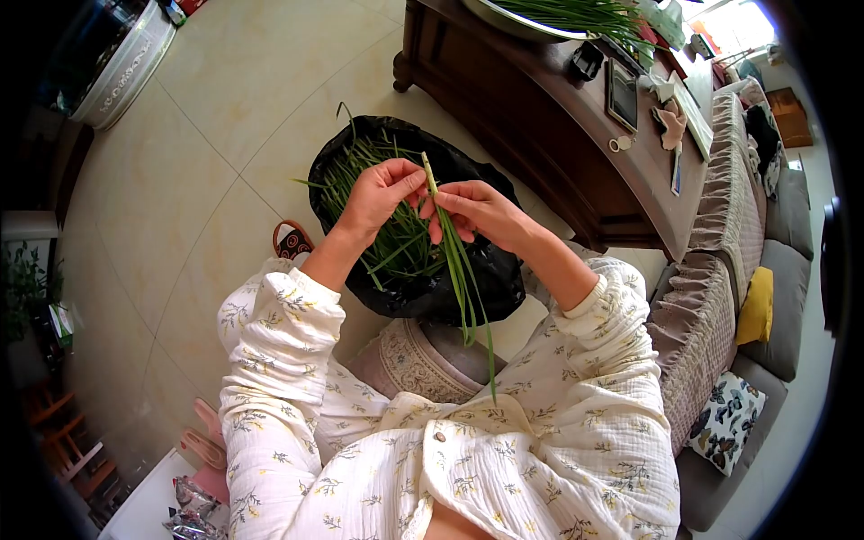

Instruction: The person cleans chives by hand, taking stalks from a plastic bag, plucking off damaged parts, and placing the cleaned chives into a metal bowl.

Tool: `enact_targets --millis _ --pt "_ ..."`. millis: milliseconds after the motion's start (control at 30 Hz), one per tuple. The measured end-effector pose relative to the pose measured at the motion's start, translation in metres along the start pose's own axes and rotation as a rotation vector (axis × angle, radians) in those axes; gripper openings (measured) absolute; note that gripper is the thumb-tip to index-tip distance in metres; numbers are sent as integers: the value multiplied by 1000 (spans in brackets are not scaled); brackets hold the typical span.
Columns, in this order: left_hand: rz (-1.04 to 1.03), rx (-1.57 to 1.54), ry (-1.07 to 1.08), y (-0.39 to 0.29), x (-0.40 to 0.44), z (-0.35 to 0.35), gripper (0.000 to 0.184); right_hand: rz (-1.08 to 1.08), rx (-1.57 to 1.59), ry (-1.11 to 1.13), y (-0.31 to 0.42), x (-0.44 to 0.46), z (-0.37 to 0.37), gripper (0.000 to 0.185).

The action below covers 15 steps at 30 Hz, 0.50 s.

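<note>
A small bunch of garlic chives is held up in front of me, pale stem end at the top and green leaves trailing down toward my lap. My right hand is closed around the stems just below the pale end. From the other side, my left hand pinches at the pale end with thumb and forefinger. Beneath both hands a black plastic bag stands open on the floor, holding many loose garlic chives. Part of the bag's contents is hidden by my hands.
A dark wooden table stands at upper right, bearing a metal basin of green leaves, a phone-like device and small items. A covered sofa runs along the right. A patterned stool is between my legs, a slipper beside the bag.
</note>
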<state>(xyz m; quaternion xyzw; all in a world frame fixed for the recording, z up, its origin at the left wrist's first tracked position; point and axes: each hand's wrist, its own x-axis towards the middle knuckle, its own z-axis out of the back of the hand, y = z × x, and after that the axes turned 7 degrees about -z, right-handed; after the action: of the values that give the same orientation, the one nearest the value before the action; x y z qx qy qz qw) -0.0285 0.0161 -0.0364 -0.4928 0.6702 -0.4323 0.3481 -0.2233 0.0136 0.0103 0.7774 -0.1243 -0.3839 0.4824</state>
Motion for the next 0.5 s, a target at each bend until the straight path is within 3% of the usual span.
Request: enact_targets --millis 233,500 --pt "-87 492 -178 2 0 7 15 -26 -59 -80 0 0 2 28" --pt "17 158 -59 4 -6 -6 12 -24 -174 -169 -10 5 0 21"
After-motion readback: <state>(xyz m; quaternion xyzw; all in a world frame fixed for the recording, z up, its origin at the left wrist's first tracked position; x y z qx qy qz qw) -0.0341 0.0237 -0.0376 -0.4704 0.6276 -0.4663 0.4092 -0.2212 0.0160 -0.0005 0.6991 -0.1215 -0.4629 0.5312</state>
